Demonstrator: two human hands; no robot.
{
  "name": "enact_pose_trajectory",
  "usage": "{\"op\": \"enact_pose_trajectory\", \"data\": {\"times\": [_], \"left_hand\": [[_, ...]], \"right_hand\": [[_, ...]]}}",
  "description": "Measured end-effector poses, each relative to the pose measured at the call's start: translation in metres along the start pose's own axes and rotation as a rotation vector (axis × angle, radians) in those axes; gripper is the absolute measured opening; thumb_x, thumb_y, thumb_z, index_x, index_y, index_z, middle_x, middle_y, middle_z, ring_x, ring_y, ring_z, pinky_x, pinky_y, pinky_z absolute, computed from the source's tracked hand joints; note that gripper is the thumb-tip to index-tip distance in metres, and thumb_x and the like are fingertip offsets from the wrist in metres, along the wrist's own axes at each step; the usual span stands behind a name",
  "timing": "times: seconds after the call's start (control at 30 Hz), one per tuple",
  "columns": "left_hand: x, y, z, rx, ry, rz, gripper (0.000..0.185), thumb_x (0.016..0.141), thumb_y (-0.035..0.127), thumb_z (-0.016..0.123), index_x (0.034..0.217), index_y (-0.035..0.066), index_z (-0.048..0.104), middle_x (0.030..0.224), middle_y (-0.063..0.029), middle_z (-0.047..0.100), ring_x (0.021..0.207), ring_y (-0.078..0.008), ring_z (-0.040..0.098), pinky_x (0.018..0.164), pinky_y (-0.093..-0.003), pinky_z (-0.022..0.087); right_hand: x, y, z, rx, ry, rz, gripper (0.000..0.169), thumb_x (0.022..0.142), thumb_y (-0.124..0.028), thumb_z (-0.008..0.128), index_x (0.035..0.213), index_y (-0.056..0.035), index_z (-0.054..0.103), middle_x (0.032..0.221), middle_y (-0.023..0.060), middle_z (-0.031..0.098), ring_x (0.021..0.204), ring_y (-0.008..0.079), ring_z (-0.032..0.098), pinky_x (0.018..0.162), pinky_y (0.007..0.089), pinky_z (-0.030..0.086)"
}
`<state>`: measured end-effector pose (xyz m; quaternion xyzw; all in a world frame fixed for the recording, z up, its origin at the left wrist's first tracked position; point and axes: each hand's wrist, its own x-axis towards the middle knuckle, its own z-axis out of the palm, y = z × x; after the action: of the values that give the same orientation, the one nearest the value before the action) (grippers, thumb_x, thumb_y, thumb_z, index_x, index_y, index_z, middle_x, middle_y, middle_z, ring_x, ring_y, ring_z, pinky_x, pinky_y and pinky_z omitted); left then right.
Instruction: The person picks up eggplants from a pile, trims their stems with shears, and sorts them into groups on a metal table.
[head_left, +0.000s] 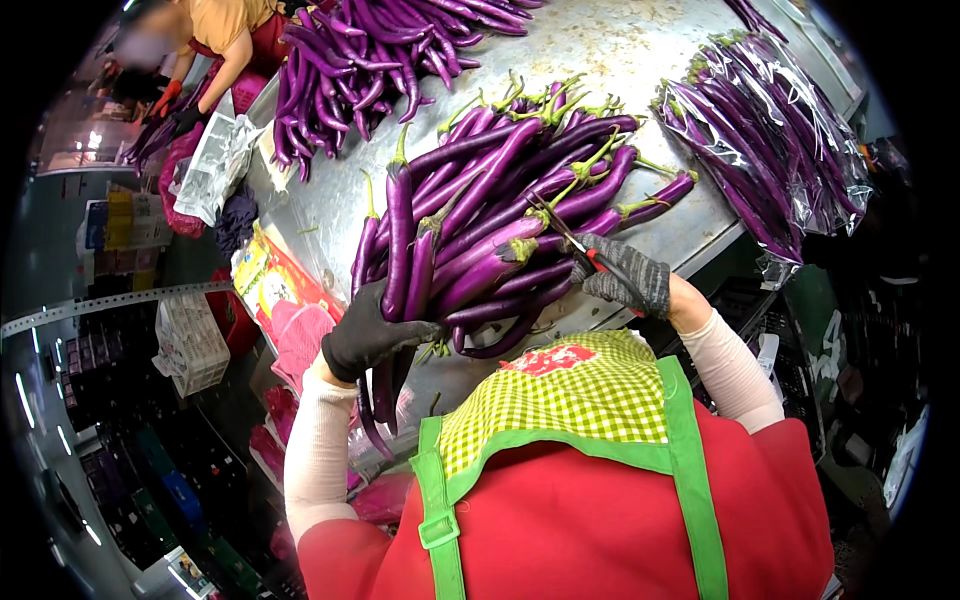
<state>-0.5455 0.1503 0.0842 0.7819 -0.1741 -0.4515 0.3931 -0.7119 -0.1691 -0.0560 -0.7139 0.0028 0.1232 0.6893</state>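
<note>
My left hand (379, 330), in a black glove, is closed around a few long purple eggplants (400, 240) with their stems pointing up and away from me. In a grey knit glove, my right hand (626, 277) holds scissors (559, 223) with red and black handles. The blades lie close to the green stem of an eggplant in the pile; whether they touch it I cannot tell. Between and beyond my hands spreads the eggplant pile (495, 187) on a metal table (600, 45). Lower ends of the held eggplants hang below my left hand.
Bagged eggplants (765, 135) in clear plastic lie at the right table edge. Another eggplant heap (352, 67) covers the far left. A printed plastic bag (281, 277) and a pink cloth (300, 337) lie left. A co-worker (225, 45) handles eggplants beyond; a white crate (193, 345) stands below.
</note>
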Motion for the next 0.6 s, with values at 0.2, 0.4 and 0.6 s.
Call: {"op": "enact_pose_trajectory", "data": {"times": [0.2,0.4,0.6], "left_hand": [[0.006,-0.014,-0.004,0.023,-0.056,0.053,0.057,0.073,0.022,0.086,0.121,0.002,0.063,0.094,-0.0037,0.068,0.08,-0.0108,0.06,0.073,-0.0292,0.05],[0.006,-0.008,-0.005,0.064,-0.06,-0.022,0.06,0.072,0.023,0.086,0.122,0.002,0.062,0.096,-0.0041,0.068,0.08,-0.0108,0.06,0.074,-0.0296,0.051],[0.006,-0.016,-0.002,0.03,-0.008,0.108,0.059,0.072,0.022,0.086,0.122,0.002,0.062,0.097,-0.0049,0.068,0.081,-0.0104,0.06,0.075,-0.0291,0.051]], "right_hand": [[-0.004,-0.009,0.005,0.207,-0.04,0.165,0.048,0.093,-0.014,0.067,0.137,-0.0021,0.05,0.113,0.0066,0.065,0.1,0.0142,0.061,0.089,0.0305,0.052],[0.0,0.013,0.007,0.14,0.007,-0.031,0.046,0.094,-0.019,0.067,0.134,-0.0036,0.053,0.107,0.0055,0.065,0.093,0.0134,0.061,0.082,0.0305,0.053],[0.001,0.021,-0.002,-0.149,-0.026,-0.016,0.043,0.095,-0.011,0.063,0.136,-0.0028,0.051,0.111,0.0058,0.065,0.1,0.0139,0.061,0.089,0.0311,0.052]]}}
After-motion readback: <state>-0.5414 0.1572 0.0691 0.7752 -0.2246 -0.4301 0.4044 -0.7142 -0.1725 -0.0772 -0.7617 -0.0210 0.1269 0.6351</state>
